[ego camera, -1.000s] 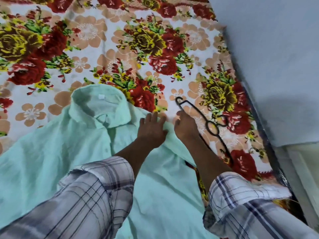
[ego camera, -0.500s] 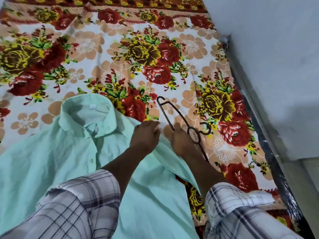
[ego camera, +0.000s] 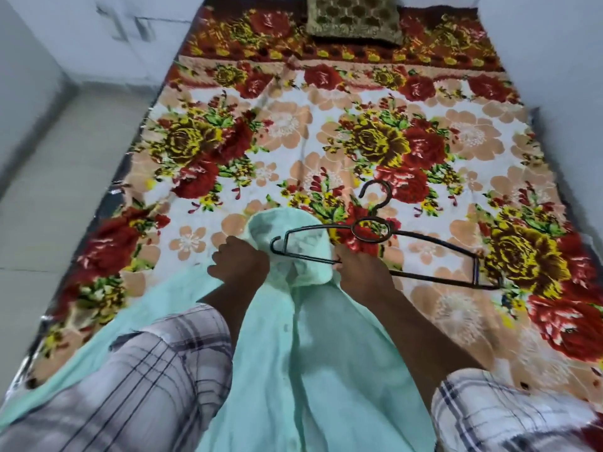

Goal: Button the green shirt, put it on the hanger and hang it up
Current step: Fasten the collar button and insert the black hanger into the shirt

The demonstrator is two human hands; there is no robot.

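My left hand (ego camera: pixel 239 262) is curled into the green shirt (ego camera: pixel 310 353) just left of its collar, bunching the cloth. My right hand (ego camera: pixel 362 272) grips the lower bar of the black wire hanger (ego camera: pixel 354 230), just right of the collar. The hanger's long axis runs left to right with its hook pointing far. Its left end sits over the open collar, and the rest reaches right above the floral bedspread (ego camera: pixel 293 125). The shirt lies collar far, body running near between my 2 arms. I judge that the left end goes into the left shoulder next, with my left hand nearer to open it.
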